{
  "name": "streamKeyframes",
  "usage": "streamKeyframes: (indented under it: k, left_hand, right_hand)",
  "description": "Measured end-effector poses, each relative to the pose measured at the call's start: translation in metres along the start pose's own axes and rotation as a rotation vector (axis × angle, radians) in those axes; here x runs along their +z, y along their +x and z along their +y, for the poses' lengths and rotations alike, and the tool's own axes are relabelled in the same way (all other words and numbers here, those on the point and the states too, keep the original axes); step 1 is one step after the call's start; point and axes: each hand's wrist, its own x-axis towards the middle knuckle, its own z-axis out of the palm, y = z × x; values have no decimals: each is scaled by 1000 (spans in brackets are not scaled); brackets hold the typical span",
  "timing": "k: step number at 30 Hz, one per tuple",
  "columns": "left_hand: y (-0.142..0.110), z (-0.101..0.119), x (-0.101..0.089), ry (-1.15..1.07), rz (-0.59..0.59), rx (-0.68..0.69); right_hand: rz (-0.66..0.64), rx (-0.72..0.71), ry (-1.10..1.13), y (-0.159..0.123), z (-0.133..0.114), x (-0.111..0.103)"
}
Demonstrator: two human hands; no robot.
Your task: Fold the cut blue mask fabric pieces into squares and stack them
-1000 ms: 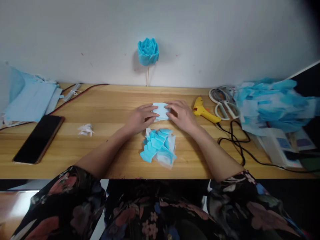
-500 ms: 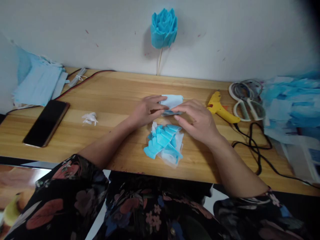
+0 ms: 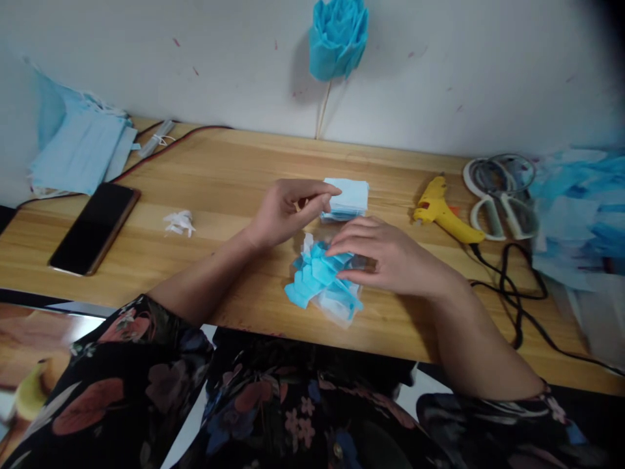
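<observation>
Has left hand [image 3: 287, 210] at one flat, squarish stack [image 3: 354, 195] on the wooden desk [image 3: 229, 189], hard to tell if gripping, and right hand [image 3: 388, 255] loosely spread over one soft, pleated heap [image 3: 312, 277]

I can make out a black top [image 3: 273, 368] printed with pink, reddish and blue flowers [image 3: 306, 430], its loose sleeves [image 3: 129, 361] patterned alike.

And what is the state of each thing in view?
Pale stack, lying flat
Blue pieces, loosely heaped
Left hand, at the stack, grip unclear
Right hand, open over the blue pieces
Phone, flat, screen dark
Glue gun, lying, corded
Scissors, handles apart, blades unclear
Blue flower, raised on a stick
White scraps, crumpled
Masks, piled
</observation>
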Motion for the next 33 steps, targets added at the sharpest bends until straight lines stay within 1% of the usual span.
streamKeyframes:
  k: [3,5,7,9,11,14,16,18,20,22,24,27,30,33]
  left_hand:
    - [-1,7,0,-44,-68,-44]
    - [-1,8,0,-68,-143,-81]
    - [-2,9,2,-104,-243,-118]
    - [-1,10,3,-164,-324,-157]
    - [-2,12,5,-250,-344,-212]
    - [-2,14,6,-383,-305,-319]
    - [-2,12,5,-457,-279,-364]
    - [-1,10,3,-521,-260,-372]
    - [1,7,0,-545,-279,-360]
    - [3,5,-4,-518,-352,-343]
    - [4,5,-6,-465,-457,-332]
    - [4,6,-6,-433,-572,-330]
    - [2,6,-2,-463,-618,-327]
    - [-1,4,1,-423,-638,-313]
  right_hand:
    - [-70,14,-16,0,1,2]
    - [-72,22,-9,0,2,4]
    - [-21,43,10,1,2,6]
    - [63,81,45,0,0,5]
    - [153,151,114,-1,-2,3]
    - [260,294,251,-3,-4,-1]
    - [300,375,310,-4,-5,-3]
    - [308,417,335,-4,-5,-4]
    - [296,427,338,-4,-5,-3]
    - [296,413,305,-3,-5,-2]
    - [308,393,235,-1,-6,1]
    - [329,385,142,1,-7,4]
    - [379,386,121,2,-9,4]
    - [443,417,162,1,-10,2]
